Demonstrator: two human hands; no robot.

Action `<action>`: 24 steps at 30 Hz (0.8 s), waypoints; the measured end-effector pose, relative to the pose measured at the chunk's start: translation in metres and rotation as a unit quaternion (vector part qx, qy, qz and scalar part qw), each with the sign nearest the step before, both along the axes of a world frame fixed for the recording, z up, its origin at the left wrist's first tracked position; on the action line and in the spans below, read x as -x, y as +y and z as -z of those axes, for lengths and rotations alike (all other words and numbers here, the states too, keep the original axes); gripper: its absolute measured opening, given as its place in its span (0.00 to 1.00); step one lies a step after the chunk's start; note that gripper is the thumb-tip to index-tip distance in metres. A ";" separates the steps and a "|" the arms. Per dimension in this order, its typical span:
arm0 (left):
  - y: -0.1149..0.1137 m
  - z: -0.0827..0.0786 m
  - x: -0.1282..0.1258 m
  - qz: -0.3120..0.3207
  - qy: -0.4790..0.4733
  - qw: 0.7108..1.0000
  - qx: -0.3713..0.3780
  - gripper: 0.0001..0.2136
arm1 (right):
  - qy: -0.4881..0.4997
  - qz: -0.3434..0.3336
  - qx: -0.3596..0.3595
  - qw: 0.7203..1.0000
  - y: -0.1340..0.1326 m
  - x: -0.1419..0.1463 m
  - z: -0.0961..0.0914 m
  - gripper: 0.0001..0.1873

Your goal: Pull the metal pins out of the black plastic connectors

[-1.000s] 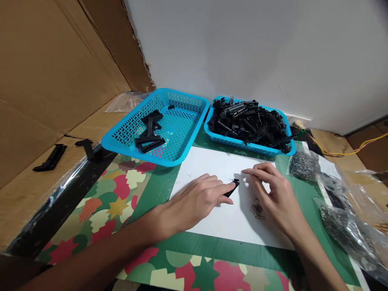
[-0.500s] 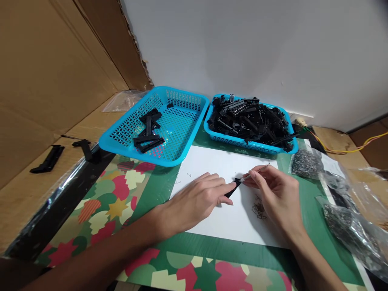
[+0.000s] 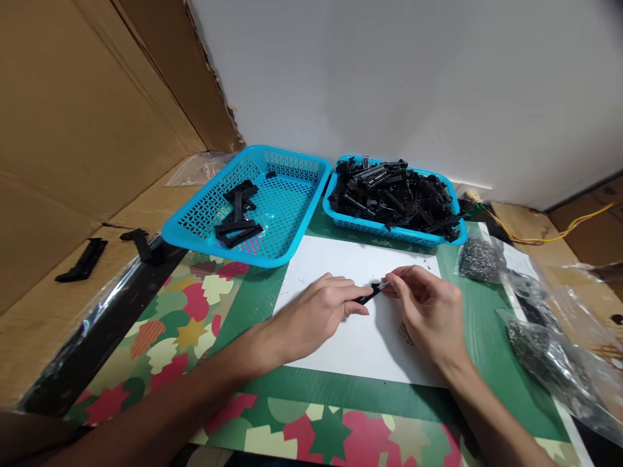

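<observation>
My left hand (image 3: 326,314) is closed on a small black plastic part (image 3: 372,293), pinched between thumb and forefinger over a white sheet (image 3: 335,350). In my right hand (image 3: 428,308) is a thin metal tool that looks like tweezers (image 3: 402,272), its tip against the far end of the black part. Whether the tip grips anything is too small to tell. Just below my right hand lies a little pile of thin bent wires (image 3: 405,335), partly hidden by the hand. A few single wires (image 3: 300,281) are on the sheet's left side.
A blue basket (image 3: 304,227) at the back left holds several black parts. Another blue basket (image 3: 379,228), heaped with black parts, stands at the back right. Bags of small metal pieces (image 3: 479,261) lie on the right. Two black parts (image 3: 84,261) rest on cardboard at far left.
The view has shifted slightly. The black part now lies flatter between my left fingers, and both hands stay close together, with the tool still at the part's end.
</observation>
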State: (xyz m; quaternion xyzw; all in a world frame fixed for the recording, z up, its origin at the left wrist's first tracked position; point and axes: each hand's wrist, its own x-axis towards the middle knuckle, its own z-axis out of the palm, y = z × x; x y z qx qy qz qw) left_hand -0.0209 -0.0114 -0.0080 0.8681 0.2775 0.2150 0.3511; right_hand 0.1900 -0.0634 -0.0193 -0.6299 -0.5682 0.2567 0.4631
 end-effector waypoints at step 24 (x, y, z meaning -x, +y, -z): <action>0.010 -0.014 0.013 -0.148 -0.146 0.973 0.098 0.07 | -0.130 -0.284 0.095 0.945 0.012 0.040 -0.012 0.10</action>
